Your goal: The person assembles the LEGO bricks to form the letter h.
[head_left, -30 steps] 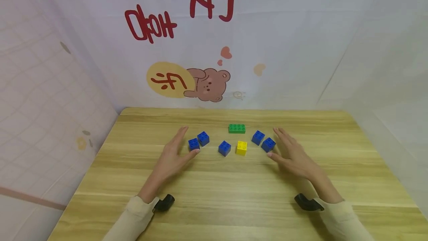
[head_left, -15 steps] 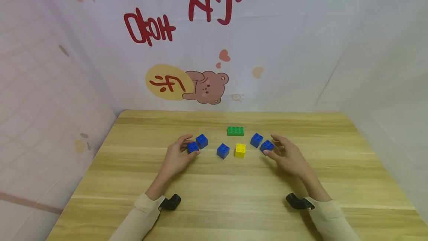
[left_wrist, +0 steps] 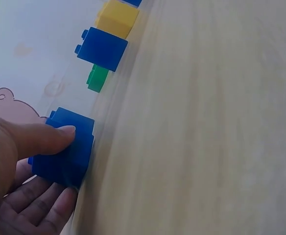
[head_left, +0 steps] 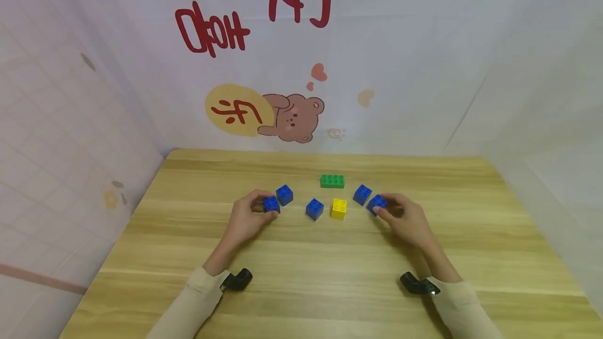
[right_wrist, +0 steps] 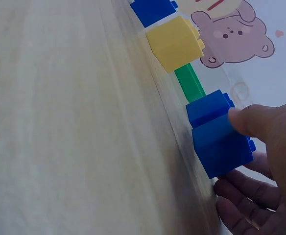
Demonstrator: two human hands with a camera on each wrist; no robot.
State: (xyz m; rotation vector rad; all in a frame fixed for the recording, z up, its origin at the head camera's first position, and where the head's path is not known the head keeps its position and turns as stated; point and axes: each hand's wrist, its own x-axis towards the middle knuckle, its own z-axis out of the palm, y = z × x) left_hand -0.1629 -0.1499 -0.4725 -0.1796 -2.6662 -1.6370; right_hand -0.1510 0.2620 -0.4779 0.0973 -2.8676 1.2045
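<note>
Head view: I watch seven toy blocks on the wooden table (head_left: 301,286), and one hand works at each end of the group.
Left hand (head_left: 246,217): the fingers are curled and, with the thumb on the near side, they grip the outer left blue block (head_left: 271,204).
Right hand (head_left: 411,222): it grips the outer right blue block (head_left: 377,203) in the same manner, thumb in front and fingers behind.
Step in hand: I judge it is the taking hold of these two blocks, both hands together; I cannot tell surely if either block is lifted from the table.
Next move: in my opinion it calls for a firm pinch and a small, straight lift, so that the inner left blue block (head_left: 285,195) and the inner right blue block (head_left: 362,194), each just beside a held one, are not pushed.
Held blocks: both look plain blue, almost cubic, upright, with round studs on top.
Middle blocks: a blue block (head_left: 314,210) and a yellow block (head_left: 338,208) stand near each other between the hands, while the longer, flatter green block (head_left: 332,181) lies behind them.
</note>
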